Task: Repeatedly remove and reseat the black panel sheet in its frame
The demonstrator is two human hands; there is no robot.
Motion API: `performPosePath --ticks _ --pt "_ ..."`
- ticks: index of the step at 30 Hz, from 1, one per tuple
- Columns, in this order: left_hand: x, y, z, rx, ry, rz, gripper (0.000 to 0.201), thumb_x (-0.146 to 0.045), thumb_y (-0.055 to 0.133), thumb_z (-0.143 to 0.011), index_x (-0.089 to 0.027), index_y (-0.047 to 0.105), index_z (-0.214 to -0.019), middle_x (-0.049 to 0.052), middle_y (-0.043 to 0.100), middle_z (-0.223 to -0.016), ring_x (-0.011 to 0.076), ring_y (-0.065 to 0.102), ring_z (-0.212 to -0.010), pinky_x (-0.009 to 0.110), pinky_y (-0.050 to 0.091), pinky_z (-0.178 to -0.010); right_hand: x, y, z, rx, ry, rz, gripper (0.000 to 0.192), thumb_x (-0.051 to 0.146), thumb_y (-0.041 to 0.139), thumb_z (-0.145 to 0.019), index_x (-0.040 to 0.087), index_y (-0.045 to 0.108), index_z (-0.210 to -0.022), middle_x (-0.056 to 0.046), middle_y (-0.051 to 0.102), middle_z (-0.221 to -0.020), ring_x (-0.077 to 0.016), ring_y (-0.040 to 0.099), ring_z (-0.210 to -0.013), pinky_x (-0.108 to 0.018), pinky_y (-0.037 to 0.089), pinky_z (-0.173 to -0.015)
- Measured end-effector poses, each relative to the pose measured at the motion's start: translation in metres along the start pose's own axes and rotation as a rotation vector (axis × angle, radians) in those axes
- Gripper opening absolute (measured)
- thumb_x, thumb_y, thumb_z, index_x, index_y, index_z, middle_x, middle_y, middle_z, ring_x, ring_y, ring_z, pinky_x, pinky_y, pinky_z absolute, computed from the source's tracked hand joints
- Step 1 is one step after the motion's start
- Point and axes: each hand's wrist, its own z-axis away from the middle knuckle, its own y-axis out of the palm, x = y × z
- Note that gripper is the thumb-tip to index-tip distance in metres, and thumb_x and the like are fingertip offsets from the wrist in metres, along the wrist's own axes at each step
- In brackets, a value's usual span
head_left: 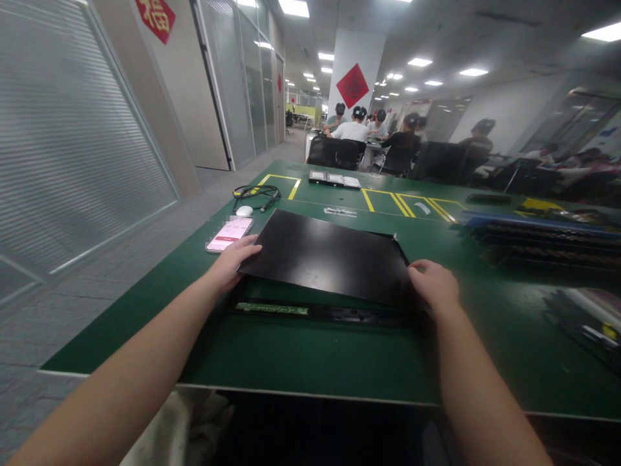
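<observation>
A thin, dark rectangular panel (330, 255) with a glossy face is tilted above the green table, its near edge lifted. My left hand (237, 259) pinches its left edge, thumb on top. At the right edge, my right hand (434, 281) grips the panel near its corner, fingers partly hidden behind it. Beneath lies a black frame (359, 315), its near bar showing a narrow green circuit board strip (272, 309). A far corner of the frame sticks out past the panel at the upper right. Most of the frame is covered by the panel.
Left of the panel lie a phone (229, 234), a white mouse (244, 211) and a coiled black cable (257, 193). Farther back is a row of small boxy parts (334, 179). Stacked dark panels (543, 239) stand at the right. People sit at tables beyond.
</observation>
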Motion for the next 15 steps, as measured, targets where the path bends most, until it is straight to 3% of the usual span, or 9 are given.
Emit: performPosePath --ticks 9,15 --pt "-0.006 0.006 0.005 0.001 -0.016 -0.011 0.052 -0.024 0.079 -0.068 -0.019 0.074 -0.12 0.006 0.082 -0.091 0.0275 0.079 -0.085 0.031 0.062 -0.069 0.0 0.0 0.0 0.028 -0.037 0.043 0.039 0.041 0.051 -0.087 0.027 0.081 -0.107 -0.011 0.077 -0.097 -0.0286 0.071 -0.091 -0.035 0.051 -0.074" --pt "-0.01 0.009 0.008 -0.014 -0.04 -0.004 0.055 -0.019 0.075 -0.07 -0.016 0.072 -0.124 0.006 0.083 -0.09 0.025 0.079 -0.079 0.029 0.061 -0.067 -0.011 0.006 -0.009 0.013 -0.047 -0.023 0.048 0.051 0.044 -0.093 0.025 0.08 -0.112 -0.011 0.077 -0.098 -0.0299 0.071 -0.094 -0.036 0.05 -0.074"
